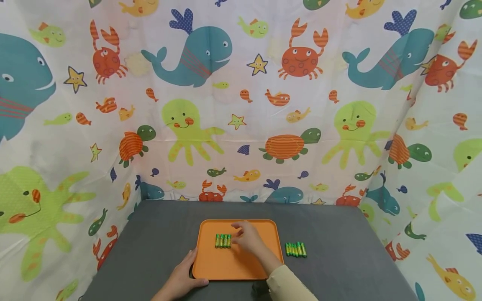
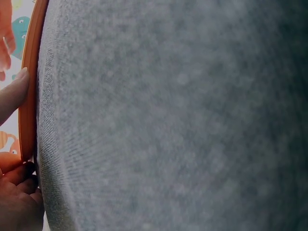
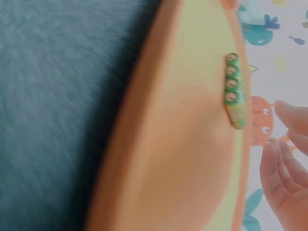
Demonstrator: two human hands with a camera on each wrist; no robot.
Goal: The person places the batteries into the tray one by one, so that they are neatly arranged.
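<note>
An orange tray (image 1: 214,265) lies on the grey table. My left hand (image 1: 182,271) holds its near left corner, fingers along the left side and thumb at the front edge. In the left wrist view the thumb (image 2: 17,94) lies against the orange rim and curled fingers show at the corner. Inside the tray, several green and yellow batteries (image 1: 223,241) lie side by side in a row. My right hand (image 1: 246,238) hovers just right of that row, fingers loosely bent and nothing between them. The right wrist view shows its fingers (image 3: 272,166) apart from the thumb, beyond the batteries (image 3: 232,84).
Right of the tray, a second row of several green and yellow batteries (image 1: 296,249) lies on the grey tabletop (image 1: 331,234). A curtain (image 1: 233,96) printed with sea animals hangs behind the table and along both sides. Something dark sits near the right sleeve (image 1: 288,284).
</note>
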